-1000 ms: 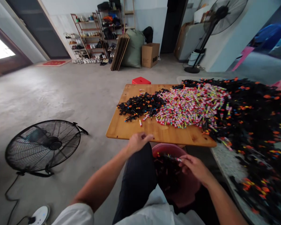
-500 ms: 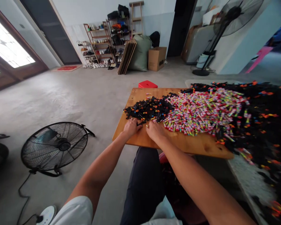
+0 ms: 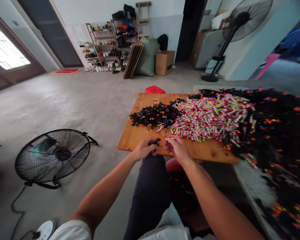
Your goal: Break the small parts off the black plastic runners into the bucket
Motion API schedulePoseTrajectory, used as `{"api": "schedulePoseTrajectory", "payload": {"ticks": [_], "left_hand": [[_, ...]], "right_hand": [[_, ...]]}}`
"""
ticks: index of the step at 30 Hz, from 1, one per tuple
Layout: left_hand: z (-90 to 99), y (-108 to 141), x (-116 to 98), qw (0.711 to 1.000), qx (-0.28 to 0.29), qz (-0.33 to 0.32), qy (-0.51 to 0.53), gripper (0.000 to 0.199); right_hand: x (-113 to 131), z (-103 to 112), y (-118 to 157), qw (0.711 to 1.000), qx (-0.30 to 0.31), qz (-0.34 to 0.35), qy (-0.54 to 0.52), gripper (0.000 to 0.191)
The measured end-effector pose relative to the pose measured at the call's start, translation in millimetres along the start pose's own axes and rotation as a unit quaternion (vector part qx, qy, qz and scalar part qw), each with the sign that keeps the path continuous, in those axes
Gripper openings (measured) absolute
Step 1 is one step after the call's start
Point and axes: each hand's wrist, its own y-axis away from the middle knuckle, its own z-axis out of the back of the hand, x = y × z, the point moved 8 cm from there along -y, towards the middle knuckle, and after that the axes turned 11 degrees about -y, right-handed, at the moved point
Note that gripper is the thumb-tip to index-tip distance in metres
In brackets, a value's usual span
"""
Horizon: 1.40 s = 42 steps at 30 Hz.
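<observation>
Near the front edge of the wooden table (image 3: 130,140), my left hand (image 3: 147,147) is closed on a small black piece (image 3: 158,141). Just right of it, my right hand (image 3: 177,146) pinches a small pink-and-white tube (image 3: 169,137). The two hands face each other with a narrow gap between them. Behind them lies a pile of black pieces (image 3: 155,115) with orange and blue tips. To its right is a heap of pink, white and yellow tubes (image 3: 210,116).
A large dark pile (image 3: 277,133) covers the right side. Below the table edge is a reddish tub (image 3: 205,173). A floor fan (image 3: 64,155) stands at the left, a red stool (image 3: 155,89) behind the table, and a standing fan (image 3: 223,50) farther back.
Both hands have drawn back from the black pile to the table's front edge and lifted. A black piece now shows in my left hand and a tube in my right. The view has shifted slightly.
</observation>
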Motion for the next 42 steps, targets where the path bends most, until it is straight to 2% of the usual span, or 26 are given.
{"api": "schedulePoseTrajectory", "payload": {"ticks": [2,6,10,13,18,23,28,34,39,42], "left_hand": [[-18.1,-0.8,-10.3,1.000,0.015,-0.019,-0.001,0.038],[-45.3,0.1,-35.1,0.996,0.056,-0.065,-0.041,0.036],[-61.9,5.0,-54.6,0.986,0.081,-0.097,-0.106,0.046],[-69.7,8.1,-61.0,0.980,0.089,-0.111,-0.136,0.050],[-77.5,11.0,-65.7,0.973,0.089,-0.127,-0.169,0.050],[-83.4,13.5,-65.8,0.979,0.101,-0.110,-0.140,0.049],[-89.2,15.1,-62.9,0.982,0.124,-0.092,-0.112,0.050],[-87.1,15.1,-72.9,0.970,0.114,-0.128,-0.174,0.045],[-91.6,14.1,-74.7,0.965,0.166,-0.106,-0.175,0.045],[-94.0,12.0,-66.1,0.965,0.195,-0.070,-0.158,0.045]], "right_hand": [[10.2,4.4,16.3,0.999,0.003,0.001,-0.040,0.031],[24.6,10.5,38.5,0.999,0.001,-0.002,-0.052,0.031],[34.6,21.3,48.3,0.999,-0.016,0.014,-0.050,0.030],[41.7,28.1,52.9,0.999,-0.014,0.037,-0.008,0.029],[55.0,33.1,61.0,0.991,-0.011,0.099,0.089,0.025],[60.9,38.1,66.8,0.982,-0.028,0.126,0.141,0.026],[58.3,42.5,68.0,0.982,-0.026,0.114,0.152,0.029],[53.1,43.0,65.6,0.991,0.003,0.089,0.102,0.024],[45.2,41.6,61.7,0.997,0.036,0.032,0.053,0.021],[50.0,42.3,64.5,0.990,0.039,0.059,0.118,0.019]]}}
